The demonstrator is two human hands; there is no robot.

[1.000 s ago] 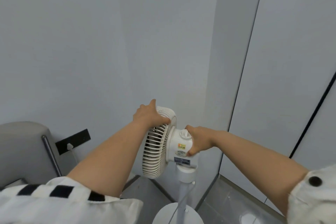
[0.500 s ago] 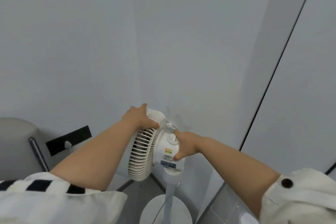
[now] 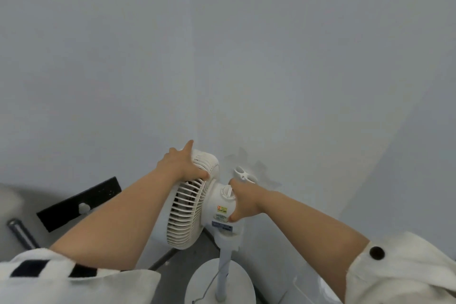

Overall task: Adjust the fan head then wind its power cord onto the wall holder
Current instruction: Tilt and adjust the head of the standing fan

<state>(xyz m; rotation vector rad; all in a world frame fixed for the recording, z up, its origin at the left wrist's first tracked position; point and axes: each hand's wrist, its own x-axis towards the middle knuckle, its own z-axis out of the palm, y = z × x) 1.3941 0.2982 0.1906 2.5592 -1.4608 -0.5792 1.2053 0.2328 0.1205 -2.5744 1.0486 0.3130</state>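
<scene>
Pedestal fan, white, at the foot of the grey wall. Fan head [image 3: 185,215]: between both hands. Left hand [image 3: 181,165]: fingers curled over the grille's top rim, thumb stretched out. Right hand [image 3: 244,202]: clamped round the rear housing, thumb on the label. Wall holder [image 3: 243,174]: just beyond the right hand. Power cord [image 3: 207,287]: slack over the base [image 3: 237,286].

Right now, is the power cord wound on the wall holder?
No, the white wall holder carries no cord; the power cord hangs beside the fan pole toward the base.

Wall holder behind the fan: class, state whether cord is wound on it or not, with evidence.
Not wound: the wall holder shows bare open loops, while the cord trails down beside the fan pole.
</scene>
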